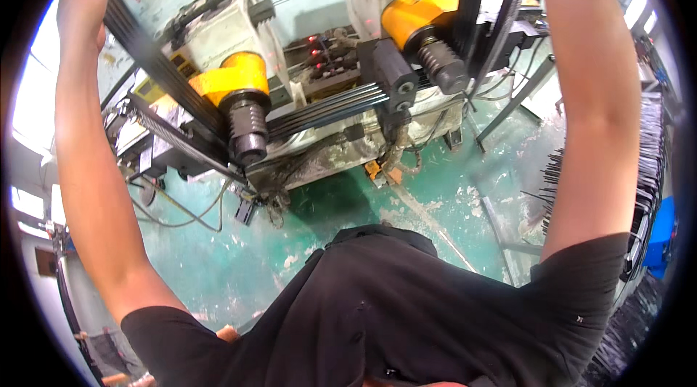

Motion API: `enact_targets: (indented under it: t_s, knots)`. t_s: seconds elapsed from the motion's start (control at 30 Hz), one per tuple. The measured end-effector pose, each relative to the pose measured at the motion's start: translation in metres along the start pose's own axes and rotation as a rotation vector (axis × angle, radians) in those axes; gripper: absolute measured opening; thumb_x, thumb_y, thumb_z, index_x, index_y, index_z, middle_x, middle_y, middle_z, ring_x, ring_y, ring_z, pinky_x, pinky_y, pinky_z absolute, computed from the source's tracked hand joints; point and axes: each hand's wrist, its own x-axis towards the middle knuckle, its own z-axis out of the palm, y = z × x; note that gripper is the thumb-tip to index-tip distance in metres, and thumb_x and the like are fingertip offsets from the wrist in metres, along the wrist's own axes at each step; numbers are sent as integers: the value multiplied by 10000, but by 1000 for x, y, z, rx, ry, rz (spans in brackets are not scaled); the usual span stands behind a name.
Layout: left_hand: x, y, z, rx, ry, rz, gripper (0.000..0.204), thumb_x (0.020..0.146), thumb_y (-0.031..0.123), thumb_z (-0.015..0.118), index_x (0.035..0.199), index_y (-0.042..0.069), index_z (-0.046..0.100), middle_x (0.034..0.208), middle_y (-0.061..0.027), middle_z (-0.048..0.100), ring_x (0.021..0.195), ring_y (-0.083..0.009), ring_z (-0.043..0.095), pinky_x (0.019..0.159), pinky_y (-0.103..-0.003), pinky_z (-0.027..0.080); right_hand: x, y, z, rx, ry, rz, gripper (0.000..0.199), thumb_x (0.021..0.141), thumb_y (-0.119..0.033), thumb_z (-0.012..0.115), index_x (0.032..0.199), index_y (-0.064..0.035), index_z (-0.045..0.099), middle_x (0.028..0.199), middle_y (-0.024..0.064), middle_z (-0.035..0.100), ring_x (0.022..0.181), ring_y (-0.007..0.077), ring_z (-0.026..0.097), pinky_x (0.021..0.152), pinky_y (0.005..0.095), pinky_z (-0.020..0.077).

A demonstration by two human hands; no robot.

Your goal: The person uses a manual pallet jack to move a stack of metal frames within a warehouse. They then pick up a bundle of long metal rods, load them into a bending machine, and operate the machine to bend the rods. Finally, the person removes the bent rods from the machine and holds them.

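Observation:
My left hand [86, 1] is raised at the upper left, with its fingers curled around the upper part of a bundle of long dark bars [156, 67]. The bundle slants down to the left yellow machine head [234, 79], which has a dark ribbed cylinder [248, 129] at its front. My right forearm [592, 60] reaches up past the top edge, so my right hand is out of sight. Nearest that arm, more dark upright bars [472, 2] stand beside the right yellow machine head [414, 18] and its ribbed cylinder [443, 66].
Several dark bars [327, 111] lie across the machine between both heads, near a black block [394, 75]. A coil spring [181, 136] and loose cables hang at the left. A large stack of dark strips [650, 140] stands at the right. The green floor [341, 202] is worn.

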Motion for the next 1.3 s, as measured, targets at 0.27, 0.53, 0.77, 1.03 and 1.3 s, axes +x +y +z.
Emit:
enact_targets:
  t_s: [0.27, 0.53, 0.77, 1.03, 1.3]
  knots:
    - [-28, 35, 17, 723, -116, 312, 437, 1028, 126, 680, 1398, -101, 629, 1367, -327, 658, 1173, -413, 709, 922, -484, 649, 2, -8, -9, 57, 10, -24, 365, 1011, -333, 657, 1242, -51, 670, 1020, 154, 752, 894, 244, 731, 774, 373, 583]
    - [-57, 48, 32, 102, 25, 108, 382, 1020, -51, 623, 1376, -184, 597, 1299, -381, 663, 1094, -368, 746, 927, -408, 661, 4, -10, -14, 80, 26, -35, 337, 1004, -314, 656, 1205, -44, 679, 1002, 151, 754, 874, 246, 731, 752, 372, 579]
    - [2, 5, -14, -23, -33, 67, 375, 1072, 285, 640, 1356, 47, 698, 1335, -122, 746, 1173, -262, 739, 1098, -393, 528, 8, -19, -14, 110, 32, -57, 314, 998, -297, 655, 1172, -38, 688, 987, 148, 756, 857, 247, 731, 733, 371, 576]
    - [-9, 15, -2, 63, 8, 81, 418, 1091, 244, 614, 1442, 21, 571, 1347, -133, 735, 1140, -296, 745, 1094, -417, 546, 8, -19, -22, 121, 35, -73, 289, 991, -277, 655, 1135, -31, 697, 969, 145, 759, 837, 249, 731, 711, 369, 573]
    - [-12, -9, -34, 32, 12, -21, 406, 1062, 131, 570, 1402, -89, 602, 1291, -230, 734, 1107, -289, 761, 1015, -348, 565, 10, -24, -21, 154, 29, -95, 265, 985, -258, 654, 1098, -24, 707, 951, 142, 761, 818, 250, 731, 690, 368, 570]
